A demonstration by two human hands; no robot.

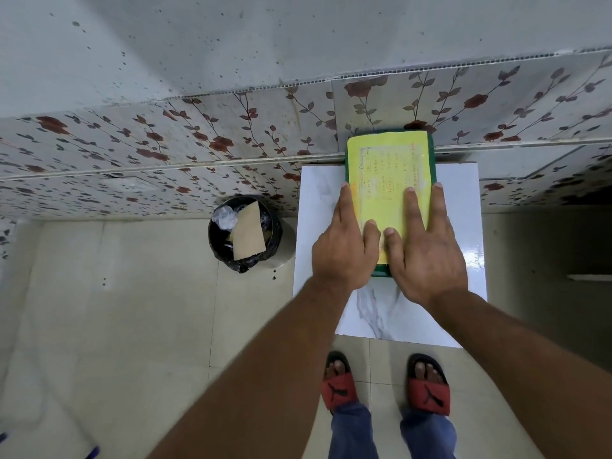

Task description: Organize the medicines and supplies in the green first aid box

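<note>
While both hands' fingers (419, 207) lie spread, they apparently press the green first aid box (389, 180).

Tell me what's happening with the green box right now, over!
Left hand and right hand flat on the yellow label, gripping nothing. Green first aid box shut, on the white table. Nothing blocking it.

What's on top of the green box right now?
A yellow printed sheet covers the lid of the green box. The left hand and right hand rest flat on it. The box is shut; its contents are hidden.
</note>
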